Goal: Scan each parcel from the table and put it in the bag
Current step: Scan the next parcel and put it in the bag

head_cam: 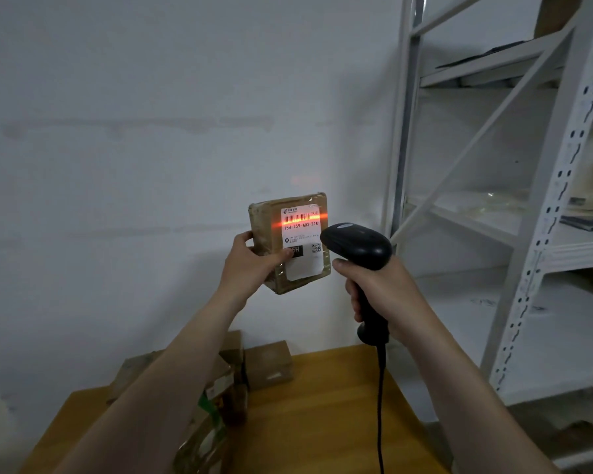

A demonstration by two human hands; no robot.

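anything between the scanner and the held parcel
Nothing solid, in the head view: the scanner in the right hand points at the parcel in the left hand, only its red line crossing the barcode.

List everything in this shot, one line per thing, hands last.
Held parcel: one, brown, taped, raised before the wall, above the table.
Label: one, white, on the parcel's near face, barcode at top.
Scan beam: one, red-orange, across the barcode.
Scanner: one, black, right of the parcel.
Cable: one, black, hanging from the scanner handle.
Table parcels: several, brown, far left of the table, partly hidden by the left arm; count unclear.
Table: one, wooden, bottom centre.
Shelving rack: one, white metal, right.
Left hand: grips the parcel, thumb on the label.
Right hand: grips the scanner handle.
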